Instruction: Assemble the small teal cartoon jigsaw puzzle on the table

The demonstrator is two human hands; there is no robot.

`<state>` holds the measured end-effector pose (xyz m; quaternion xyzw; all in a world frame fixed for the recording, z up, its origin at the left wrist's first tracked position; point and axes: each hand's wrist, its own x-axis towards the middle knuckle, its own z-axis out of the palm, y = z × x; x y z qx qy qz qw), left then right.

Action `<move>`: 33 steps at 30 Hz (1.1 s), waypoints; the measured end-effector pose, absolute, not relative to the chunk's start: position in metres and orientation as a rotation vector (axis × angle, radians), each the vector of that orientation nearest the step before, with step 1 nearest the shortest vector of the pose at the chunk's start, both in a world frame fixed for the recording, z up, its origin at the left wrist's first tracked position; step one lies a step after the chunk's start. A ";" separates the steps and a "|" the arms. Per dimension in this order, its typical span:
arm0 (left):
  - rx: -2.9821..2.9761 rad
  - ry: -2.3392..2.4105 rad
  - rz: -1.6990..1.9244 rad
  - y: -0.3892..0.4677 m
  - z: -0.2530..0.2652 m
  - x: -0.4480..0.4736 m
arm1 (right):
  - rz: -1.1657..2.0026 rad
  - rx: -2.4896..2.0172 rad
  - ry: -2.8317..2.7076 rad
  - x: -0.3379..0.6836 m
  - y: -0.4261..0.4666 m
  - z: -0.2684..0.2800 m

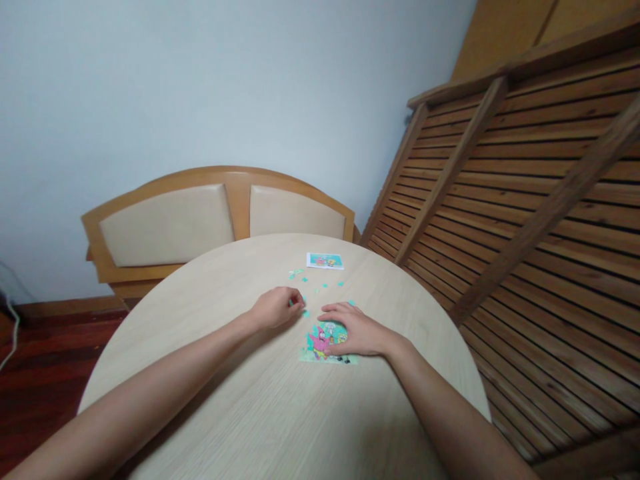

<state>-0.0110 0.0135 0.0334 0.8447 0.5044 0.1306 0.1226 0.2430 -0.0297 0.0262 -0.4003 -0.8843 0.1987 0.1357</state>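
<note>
A partly assembled jigsaw puzzle (320,343) with a pink starfish cartoon figure lies flat on the round table (240,393). Over its right side rests my right hand (363,330), its fingers spread and its thumb on the picture, covering part of it. My left hand (279,307) is just beyond the puzzle's upper left, fingers curled in a pinch. A small teal puzzle piece (304,302) shows at those fingertips, partly hidden. Close below it lies another loose piece (307,314). One more teal piece (352,303) sits beside my right fingers.
Several loose teal pieces (305,280) are scattered beyond my hands. Farther back lies a reference picture card (325,261) with cartoon figures. A padded wooden headboard (167,227) stands behind the table, and a slatted wooden panel (500,220) leans along the right side.
</note>
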 end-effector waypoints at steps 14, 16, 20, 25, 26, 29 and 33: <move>2.366 1.864 0.260 0.112 0.017 0.032 | 0.523 -1.266 -2.511 0.263 -0.020 0.024; 2.330 1.866 0.240 0.120 0.016 0.035 | 0.524 -1.308 -2.495 0.270 -0.017 0.022; 2.269 1.805 0.211 0.135 0.017 0.036 | 0.525 -1.392 -2.440 0.284 -0.009 0.017; 2.250 1.645 0.323 0.135 0.017 0.029 | 0.473 -1.497 -2.369 0.297 0.000 0.011; 2.247 1.611 0.361 0.131 0.017 0.027 | 0.453 -1.526 -2.355 0.299 0.002 0.010; 2.236 1.500 0.493 0.116 0.015 0.021 | 0.398 -1.620 -2.333 0.303 0.007 0.005; 2.187 1.327 0.708 0.087 0.006 0.018 | 0.351 -1.761 -2.312 0.302 0.013 -0.001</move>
